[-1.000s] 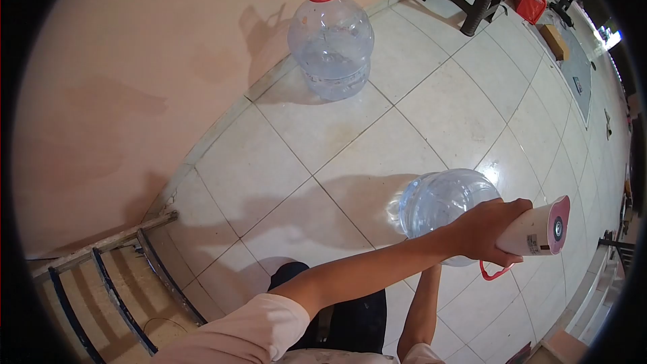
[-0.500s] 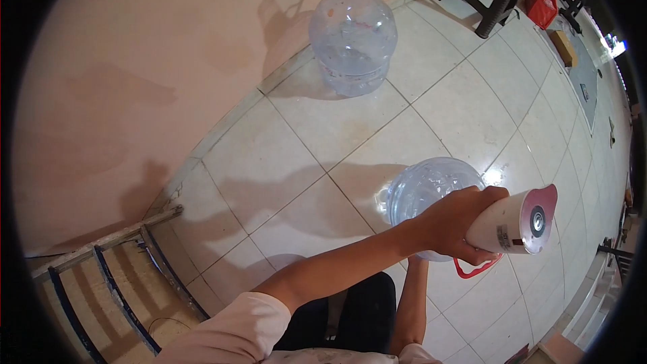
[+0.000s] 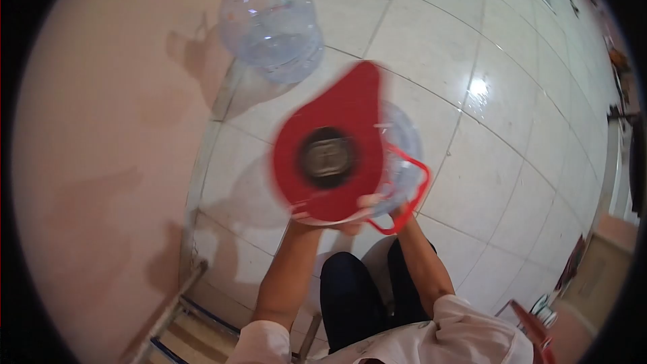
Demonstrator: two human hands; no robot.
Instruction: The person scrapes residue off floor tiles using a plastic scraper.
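A water dispenser pump (image 3: 357,111) with a red, teardrop-shaped top and a dark round button is close to the camera, blurred by motion. My left hand (image 3: 303,217) is closed around its body from below, mostly hidden by the red top. Behind the pump stands a clear large water bottle (image 3: 406,136) with a red carry handle (image 3: 423,185). My right hand (image 3: 399,211) is closed at the bottle near this handle, its fingers partly hidden. Whether the pump touches the bottle's mouth is hidden.
A second large clear bottle (image 3: 273,23) with a blue cap stands on the tiled floor (image 3: 431,27) by the wall (image 3: 128,114). A wooden-framed rack (image 3: 195,337) is at lower left. Some items (image 3: 542,310) lie at lower right.
The pump has moved left and nearer the camera, its red top turned to face me. My right hand and the bottle's handle show more. The view has shifted right.
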